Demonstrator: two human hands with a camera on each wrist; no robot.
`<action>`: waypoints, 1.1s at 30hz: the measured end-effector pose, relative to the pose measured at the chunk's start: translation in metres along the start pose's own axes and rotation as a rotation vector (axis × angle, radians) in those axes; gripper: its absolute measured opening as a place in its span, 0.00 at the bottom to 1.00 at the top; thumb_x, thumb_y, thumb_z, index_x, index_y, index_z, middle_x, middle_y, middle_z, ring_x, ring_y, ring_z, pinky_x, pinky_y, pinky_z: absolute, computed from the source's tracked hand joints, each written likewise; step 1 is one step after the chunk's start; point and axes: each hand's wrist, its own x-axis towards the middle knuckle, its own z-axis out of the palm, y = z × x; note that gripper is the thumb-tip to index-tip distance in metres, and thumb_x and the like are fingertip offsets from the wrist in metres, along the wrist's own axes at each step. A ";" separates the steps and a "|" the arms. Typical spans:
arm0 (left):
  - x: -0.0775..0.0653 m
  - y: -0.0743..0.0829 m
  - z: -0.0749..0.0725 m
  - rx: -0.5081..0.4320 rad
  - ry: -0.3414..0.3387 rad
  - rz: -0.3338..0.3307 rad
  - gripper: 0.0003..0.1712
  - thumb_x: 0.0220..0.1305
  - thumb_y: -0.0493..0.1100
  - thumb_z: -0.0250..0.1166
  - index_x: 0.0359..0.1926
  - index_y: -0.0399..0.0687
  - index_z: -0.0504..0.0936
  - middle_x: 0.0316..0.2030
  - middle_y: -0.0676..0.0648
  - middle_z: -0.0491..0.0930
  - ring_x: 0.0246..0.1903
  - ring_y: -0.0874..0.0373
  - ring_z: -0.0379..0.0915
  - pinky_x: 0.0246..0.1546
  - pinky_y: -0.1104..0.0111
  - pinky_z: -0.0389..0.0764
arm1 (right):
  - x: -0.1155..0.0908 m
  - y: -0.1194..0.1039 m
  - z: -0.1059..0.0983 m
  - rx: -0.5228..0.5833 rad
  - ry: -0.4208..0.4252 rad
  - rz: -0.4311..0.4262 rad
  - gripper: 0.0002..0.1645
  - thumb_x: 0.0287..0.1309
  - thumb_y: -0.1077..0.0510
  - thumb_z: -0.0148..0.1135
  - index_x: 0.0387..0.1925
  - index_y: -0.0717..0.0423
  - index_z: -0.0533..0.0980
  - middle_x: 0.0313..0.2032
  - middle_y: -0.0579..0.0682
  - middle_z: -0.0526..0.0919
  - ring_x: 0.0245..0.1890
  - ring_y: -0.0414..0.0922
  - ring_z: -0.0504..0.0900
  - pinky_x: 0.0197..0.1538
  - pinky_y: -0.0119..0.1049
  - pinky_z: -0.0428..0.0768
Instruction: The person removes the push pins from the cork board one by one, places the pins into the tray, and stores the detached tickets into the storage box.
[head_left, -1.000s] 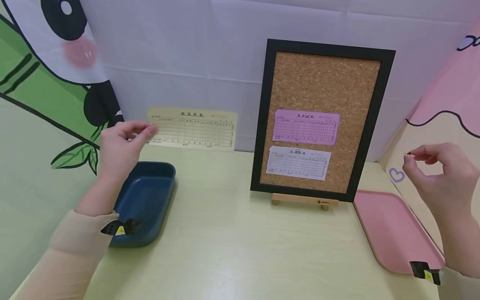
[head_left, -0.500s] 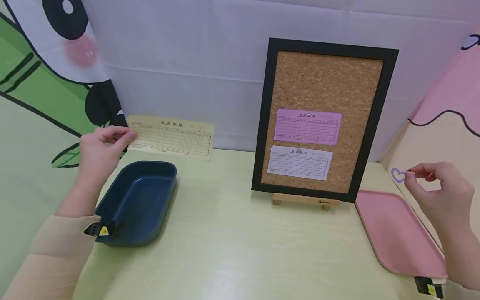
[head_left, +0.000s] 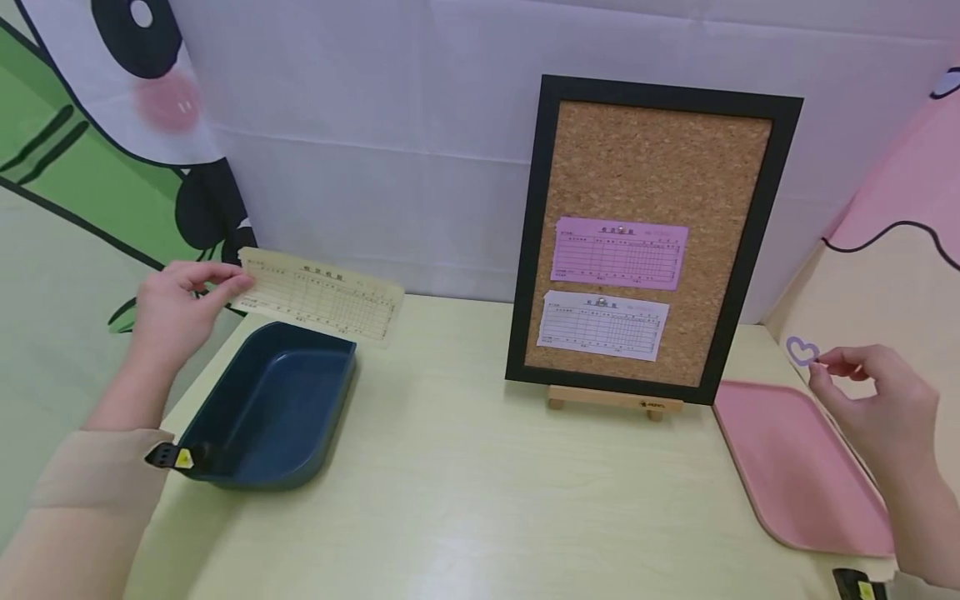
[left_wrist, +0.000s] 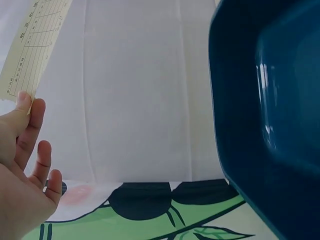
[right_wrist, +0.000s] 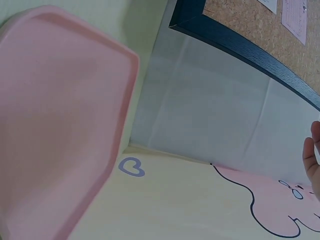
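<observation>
My left hand [head_left: 176, 310] pinches the left edge of a pale yellow receipt slip [head_left: 322, 296], held in the air behind a deep blue tray [head_left: 281, 400]. In the left wrist view the thumb and index finger grip the slip's corner while the other fingers are loosely bent. My right hand [head_left: 885, 400] hovers over the pink tray [head_left: 795, 467], thumb and index fingertip pinching a tiny dark pin-sized thing [head_left: 817, 361]; I cannot tell its kind. Only a few fingers [right_wrist: 311, 155] of that hand show at the right wrist view's edge.
A black-framed cork board [head_left: 660, 167] leans on a small wooden easel [head_left: 615, 400]. Pinned to it are a pink receipt slip [head_left: 618, 254] and a white receipt slip [head_left: 602, 327]. Behind the pale table [head_left: 465, 483] hangs a white cloth [head_left: 360, 83].
My left hand has moved left and down with the yellow slip, which now tilts more, its right end lower. My right hand has come down a little, still pinching.
</observation>
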 end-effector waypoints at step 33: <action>0.039 -0.041 -0.022 0.417 -0.364 0.352 0.03 0.56 0.39 0.69 0.32 0.46 0.87 0.28 0.48 0.83 0.25 0.60 0.66 0.28 0.65 0.67 | -0.037 0.053 0.004 0.011 -0.274 0.168 0.07 0.46 0.68 0.65 0.30 0.57 0.78 0.23 0.19 0.70 0.30 0.18 0.66 0.37 0.12 0.59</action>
